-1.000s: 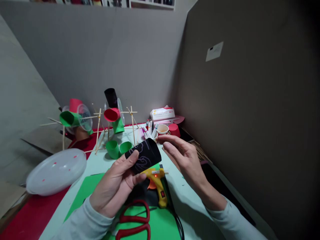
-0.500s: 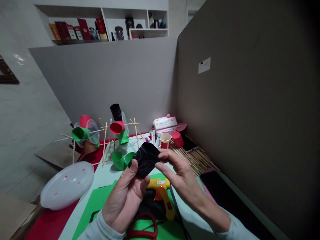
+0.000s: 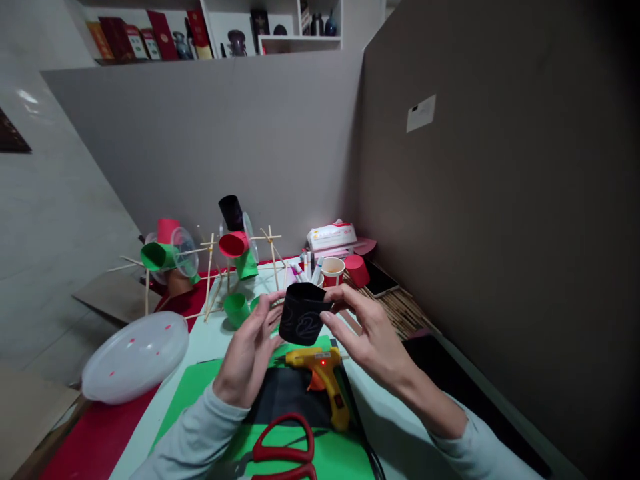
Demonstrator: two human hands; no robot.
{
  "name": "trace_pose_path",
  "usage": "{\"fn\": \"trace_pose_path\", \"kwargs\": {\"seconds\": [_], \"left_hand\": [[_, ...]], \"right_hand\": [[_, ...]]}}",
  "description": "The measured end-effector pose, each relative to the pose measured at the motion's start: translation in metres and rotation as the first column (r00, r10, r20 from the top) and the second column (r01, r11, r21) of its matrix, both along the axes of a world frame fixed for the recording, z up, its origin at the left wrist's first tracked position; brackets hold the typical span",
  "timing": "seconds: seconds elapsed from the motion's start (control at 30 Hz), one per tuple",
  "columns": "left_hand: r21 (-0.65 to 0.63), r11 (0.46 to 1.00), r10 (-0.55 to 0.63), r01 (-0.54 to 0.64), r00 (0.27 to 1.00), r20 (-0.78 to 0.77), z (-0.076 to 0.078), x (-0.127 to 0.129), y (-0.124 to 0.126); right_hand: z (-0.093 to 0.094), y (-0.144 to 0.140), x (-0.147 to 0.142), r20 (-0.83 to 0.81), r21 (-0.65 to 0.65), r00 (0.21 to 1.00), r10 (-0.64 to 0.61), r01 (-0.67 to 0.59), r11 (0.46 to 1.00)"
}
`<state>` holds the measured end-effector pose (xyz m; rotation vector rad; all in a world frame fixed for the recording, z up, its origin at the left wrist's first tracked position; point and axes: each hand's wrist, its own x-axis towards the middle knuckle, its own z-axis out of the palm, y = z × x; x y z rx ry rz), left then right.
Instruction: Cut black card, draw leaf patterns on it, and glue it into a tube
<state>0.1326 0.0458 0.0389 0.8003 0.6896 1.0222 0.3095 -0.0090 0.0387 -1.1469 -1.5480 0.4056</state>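
Both hands are up over the counter [image 3: 200, 347], and you've got the black paper tube [image 3: 303, 313] pinched between them. Your left hand [image 3: 249, 353] props it from the left with thumb and fingertips spread lightly on its side, and your right hand [image 3: 369, 337] closes thumb and forefinger on its right edge near the rim. Neither hand is clenched; the other fingers hang loose.

That tube sits in the air just above the yellow glue gun [image 3: 320, 373] (its red light is on), which lies on the black sheet [image 3: 285, 400] over the green paper [image 3: 195, 393]. Red scissors [image 3: 285, 453] rest nearer to you.

By the look of it you're at the shaping stage: rolling the piece round and holding the seam shut. The next move seems to call for a steady pinch at the overlap while one hand frees itself for the glue gun, without letting the curl spring open.

Against half a second ago, the tube has turned more upright, its open rim now facing up, and it has come to the middle between your hands. Your left hand has shifted from cradling it underneath to steadying it at the side.

Beyond stand the stick frame [image 3: 240, 267] with red and green cups, and a clear plastic lid [image 3: 135, 357] at the left.
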Motion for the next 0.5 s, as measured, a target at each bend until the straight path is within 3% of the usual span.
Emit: {"fn": "trace_pose_path", "kwargs": {"seconds": [0.13, 0.5], "left_hand": [[-0.017, 0.996, -0.082, 0.082, 0.995, 0.051, -0.007, 0.009, -0.008], [0.034, 0.998, -0.061, 0.057, 0.985, 0.160, -0.020, 0.014, -0.009]], "right_hand": [[-0.010, -0.003, -0.014, 0.015, 0.031, 0.999, 0.035, -0.035, 0.999], [-0.023, -0.002, -0.021, -0.098, 0.015, 0.992, 0.077, -0.076, 0.997]]}}
